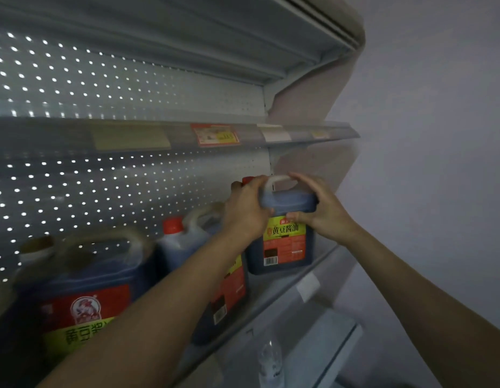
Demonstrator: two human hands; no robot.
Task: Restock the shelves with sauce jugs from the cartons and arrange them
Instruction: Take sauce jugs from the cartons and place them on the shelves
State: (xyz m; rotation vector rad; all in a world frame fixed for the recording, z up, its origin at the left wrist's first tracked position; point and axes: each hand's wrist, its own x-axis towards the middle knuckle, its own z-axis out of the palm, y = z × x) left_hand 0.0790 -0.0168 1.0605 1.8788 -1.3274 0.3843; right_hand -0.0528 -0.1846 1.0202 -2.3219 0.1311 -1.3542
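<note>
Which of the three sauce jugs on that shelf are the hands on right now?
The rightmost jug, at the shelf's end: the left hand and right hand grip its shoulders. The other two stand untouched.

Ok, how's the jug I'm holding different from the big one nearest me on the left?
The held jug is gripped by both the left hand and the right hand; the nearest jug is untouched. The held jug sits at the row's right end, the nearest jug at the left. The held jug's label is sharp, the nearest jug's blurred. Both hold dark sauce and carry red-and-yellow labels.
</note>
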